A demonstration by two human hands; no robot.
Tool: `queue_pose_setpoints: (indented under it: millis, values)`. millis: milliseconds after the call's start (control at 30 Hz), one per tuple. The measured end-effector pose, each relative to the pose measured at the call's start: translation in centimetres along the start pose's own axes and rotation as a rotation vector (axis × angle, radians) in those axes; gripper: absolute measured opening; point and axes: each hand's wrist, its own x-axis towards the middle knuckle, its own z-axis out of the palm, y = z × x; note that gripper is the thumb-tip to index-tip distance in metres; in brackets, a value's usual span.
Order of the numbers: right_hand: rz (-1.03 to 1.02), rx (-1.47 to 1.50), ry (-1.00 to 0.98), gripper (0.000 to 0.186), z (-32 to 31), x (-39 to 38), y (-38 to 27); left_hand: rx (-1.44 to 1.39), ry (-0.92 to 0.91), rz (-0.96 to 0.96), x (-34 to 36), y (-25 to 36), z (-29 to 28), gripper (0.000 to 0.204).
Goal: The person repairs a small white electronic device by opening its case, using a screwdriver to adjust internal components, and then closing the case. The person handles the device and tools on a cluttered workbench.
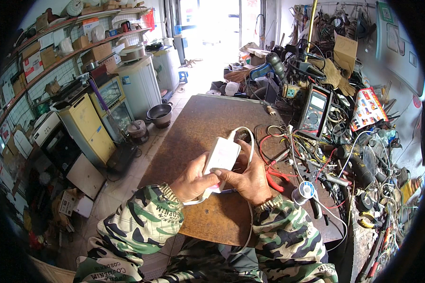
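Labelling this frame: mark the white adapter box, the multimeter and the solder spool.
white adapter box (222,154), head view, middle of its flat top face.
multimeter (316,110), head view, body just below its screen.
solder spool (306,190), head view, its round top flange.

A multimeter (316,109) with a pale grey rectangular screen is lying at your tabletop's right edge. Beside it a red printed packet (366,108) is sitting. Brown cardboard boxes (95,52) are lining your left wall shelves (56,59).

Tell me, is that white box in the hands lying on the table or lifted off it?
Lifted: both hands hold the white box above the brown table, its cord looping down.
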Motion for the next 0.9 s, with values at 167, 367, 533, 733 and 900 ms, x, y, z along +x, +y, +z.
queue_pose_setpoints:
  millis: [167, 367, 533, 733, 900]
  values:
    - [0.013, -0.092, 0.025, 0.095, -0.1, -0.1, 0.3, 0.072, -0.011, 0.001, -0.1, 0.0, -0.1, 0.066]
    - [0.039, -0.183, 0.036, 0.098, -0.3, -0.1, 0.2, 0.096, -0.034, 0.002, -0.1, 0.3, 0.1, 0.063]
    - [0.029, -0.144, 0.034, 0.100, -0.4, 0.0, 0.4, 0.101, -0.019, -0.028, -0.1, 0.7, 0.4, 0.060]
    - [0.137, 0.055, 0.057, 0.067, -0.2, 0.2, -0.4, -0.012, 0.011, -0.074, -0.3, 0.1, -0.1, 0.063]
    - [0.244, 0.230, -0.003, 0.049, -1.0, 0.2, -0.2, -0.008, 0.024, -0.014, 0.2, -0.4, 0.1, 0.062]
